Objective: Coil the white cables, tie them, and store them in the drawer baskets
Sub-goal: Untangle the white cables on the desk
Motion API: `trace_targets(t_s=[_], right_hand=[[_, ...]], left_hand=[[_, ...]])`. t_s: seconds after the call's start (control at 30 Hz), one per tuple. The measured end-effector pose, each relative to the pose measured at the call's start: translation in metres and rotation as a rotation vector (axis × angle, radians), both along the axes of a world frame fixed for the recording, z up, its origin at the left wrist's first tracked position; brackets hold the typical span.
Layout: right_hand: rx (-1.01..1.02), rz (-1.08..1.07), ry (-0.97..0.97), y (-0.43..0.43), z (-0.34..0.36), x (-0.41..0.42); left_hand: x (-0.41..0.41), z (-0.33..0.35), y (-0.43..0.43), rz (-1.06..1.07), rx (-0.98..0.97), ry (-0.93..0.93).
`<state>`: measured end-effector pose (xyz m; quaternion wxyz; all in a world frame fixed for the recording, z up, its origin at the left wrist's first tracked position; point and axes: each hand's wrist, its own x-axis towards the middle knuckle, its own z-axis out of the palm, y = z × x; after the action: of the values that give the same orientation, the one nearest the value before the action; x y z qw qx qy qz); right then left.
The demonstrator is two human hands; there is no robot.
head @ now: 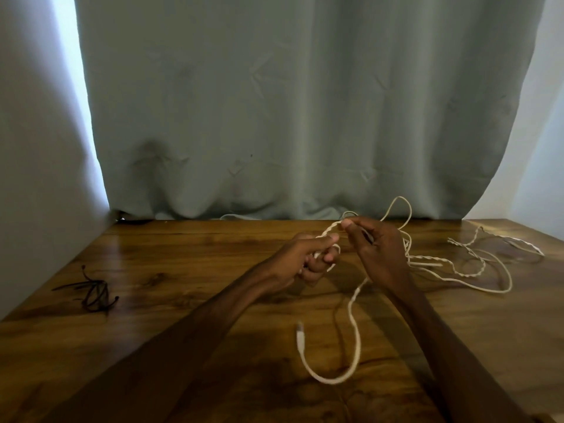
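Two bare forearms reach in from the bottom edge and meet over the middle of the wooden surface (pixel 183 270). At 6 o'clock from the hands, the free end of a white cable (pixel 355 319) lies in a loose U on the wood. Its plug (pixel 300 326) points away from the camera at the left tip of the U.

The cable rises from there to the right hand (pixel 378 254). That hand's fingers (pixel 351 230) are closed together with the thumb, pinching the strand at the fingertips. A short twisted stretch runs from the pinch toward 8 o'clock into the left hand (pixel 308 257). There the fingers (pixel 328 256) are curled and clamped on the cable, with a small loop showing round them.

At 3 o'clock from the right hand, more loose white cables (pixel 476 264) sprawl in tangled, partly twisted loops on the surface. One loop arches up past the far edge at 12 o'clock.

Well apart, at 9 o'clock from the hands, a small bunch of black ties (pixel 94 293) lies near the left edge. A grey-green curtain (pixel 290 102) hangs behind the surface, with pale wall (pixel 30 148) on its left.
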<state>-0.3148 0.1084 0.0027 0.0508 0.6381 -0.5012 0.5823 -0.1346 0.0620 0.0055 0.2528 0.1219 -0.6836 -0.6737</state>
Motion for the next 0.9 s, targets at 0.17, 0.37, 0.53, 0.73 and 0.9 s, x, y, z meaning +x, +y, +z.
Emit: trace_targets(t_s=[0.17,0.37,0.53,0.73,0.9], right_hand=[[0.228,0.11,0.158,-0.007,-0.016,0.013],[0.437,0.206,0.334,-0.011,-0.04,0.047],[0.547,0.207,0.403,-0.014,-0.048,0.06],[0.898,0.498,-0.358,-0.001,-0.044,0.074],[1.08,0.855,-0.649,0.018,-0.006,0.075]], left_hand=[[-0.002,0.003,-0.002,-0.063,0.243,0.156],[-0.001,-0.007,-0.014,0.227,0.315,0.293],[0.004,-0.015,-0.021,0.272,0.335,0.349],[0.012,-0.023,-0.057,0.539,0.299,0.422],[0.024,-0.035,-0.077,0.726,0.021,0.282]])
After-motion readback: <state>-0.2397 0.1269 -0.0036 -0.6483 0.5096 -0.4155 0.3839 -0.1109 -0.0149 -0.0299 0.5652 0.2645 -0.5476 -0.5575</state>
